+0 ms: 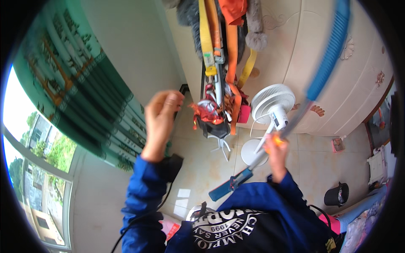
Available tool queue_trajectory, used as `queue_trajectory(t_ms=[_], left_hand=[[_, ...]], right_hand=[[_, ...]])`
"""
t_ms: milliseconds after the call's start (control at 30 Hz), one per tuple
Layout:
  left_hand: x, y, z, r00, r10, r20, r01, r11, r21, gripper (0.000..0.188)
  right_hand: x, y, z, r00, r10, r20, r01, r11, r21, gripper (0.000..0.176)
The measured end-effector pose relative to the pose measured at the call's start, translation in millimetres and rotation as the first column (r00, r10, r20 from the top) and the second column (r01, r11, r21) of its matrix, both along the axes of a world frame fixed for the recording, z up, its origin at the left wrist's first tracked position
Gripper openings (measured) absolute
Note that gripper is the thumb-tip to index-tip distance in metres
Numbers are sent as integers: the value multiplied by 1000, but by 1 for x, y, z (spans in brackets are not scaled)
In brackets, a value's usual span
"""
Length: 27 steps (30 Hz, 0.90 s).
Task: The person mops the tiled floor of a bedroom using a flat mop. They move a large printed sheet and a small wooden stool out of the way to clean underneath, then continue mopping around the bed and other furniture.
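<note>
My right hand grips the pole of a flat mop near its orange collar. The mop slants across the view, its ribbed blue handle sleeve at the upper right, blurred. Its flat blue head is at the lower end, close to my jacket; whether it touches the floor I cannot tell. My left hand is raised off to the left, apart from the mop. Its fingers are loosely curled, and nothing shows in them.
A white pedestal fan stands beyond the mop. Left of it, a coat rack carries straps, bags and fluffy garments. A pale wardrobe lies behind. Green curtains flank a window. A black bin and a pink-rimmed box are right.
</note>
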<state>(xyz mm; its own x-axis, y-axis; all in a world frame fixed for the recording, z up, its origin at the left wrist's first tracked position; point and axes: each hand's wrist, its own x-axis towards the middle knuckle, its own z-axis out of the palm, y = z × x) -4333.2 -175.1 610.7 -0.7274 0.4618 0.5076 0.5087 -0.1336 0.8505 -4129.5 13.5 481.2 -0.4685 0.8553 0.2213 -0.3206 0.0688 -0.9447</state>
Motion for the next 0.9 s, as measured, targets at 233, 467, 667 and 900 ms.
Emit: queue_trajectory(t_ms=[233,467,667,900], left_hand=[[-153,157,-190,974,143,-175,-199,908,-370,20],[-226,253,-231,922,-348,171,361,931,-48,27],[-218,270,-237,915,-400,47,402,902,-155,21],[-230,249,-230,919,-387,80,395,904,-163,23]], right_hand=[[83,46,-16,944,-317,-88,318,948,1,18],[81,27,-12,893,-420,-161,429,903,19,18],[44,2,-5,894,-438,-91,440,898,3,19],[3,8,1,875,-483,-28,483,875,-2,20]])
